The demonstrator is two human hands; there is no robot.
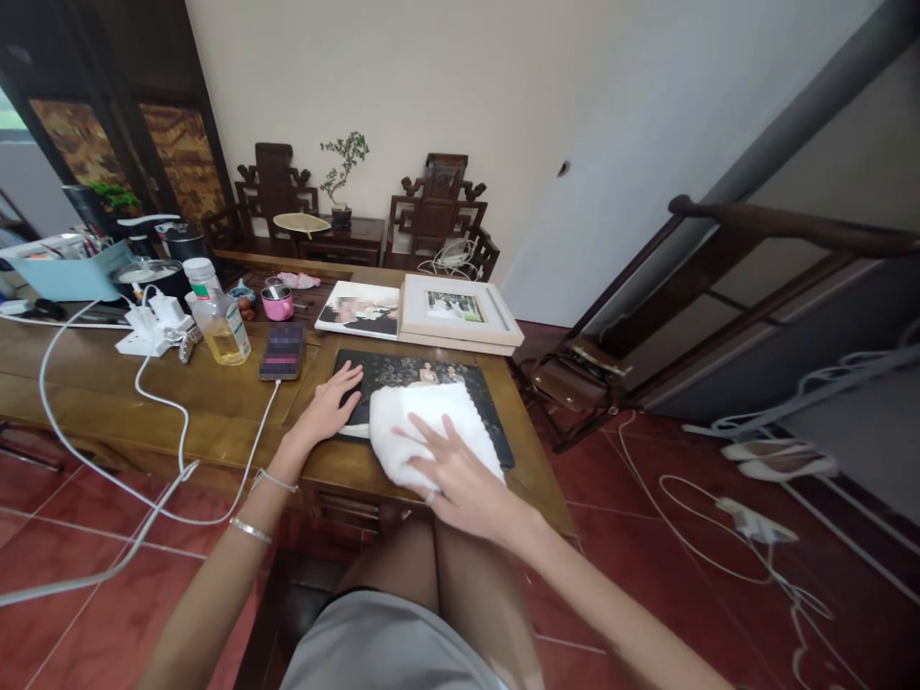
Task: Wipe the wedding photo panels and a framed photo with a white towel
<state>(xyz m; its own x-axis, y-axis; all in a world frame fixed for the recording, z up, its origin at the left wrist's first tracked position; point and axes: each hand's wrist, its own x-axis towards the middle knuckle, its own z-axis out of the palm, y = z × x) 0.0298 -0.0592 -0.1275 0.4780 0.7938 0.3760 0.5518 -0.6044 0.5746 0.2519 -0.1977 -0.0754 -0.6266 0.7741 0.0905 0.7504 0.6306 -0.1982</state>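
Right here, closest to me, the right hand (452, 470) lies spread over a white cloth (467, 407), fingers fanned rather than clenched. Under it, near the front edge of the desk (222, 402), sits a dark photo panel (388, 369), and the left hand (327, 407) rests open on its left side. So the hands are apart, neither clamped on anything!

Done well, I'd say, this calls for a flat palm, light even pressure, and that left hand bracing the panel against sliding. The cloth spills past the near edge, so watch for it bunching.

And the textures! Thick, fluffy cloth against a smooth, thin rectangle; brown wood beneath. Farther across: a slim slab of a phone (282, 353), a clear bottle (224, 331) of yellow liquid, a rounded pink cup (277, 303), a boxy, pale-bordered picture frame (493, 321). Beyond, a carved dark wooden chair (438, 192) and a spindly potted tree (351, 153).
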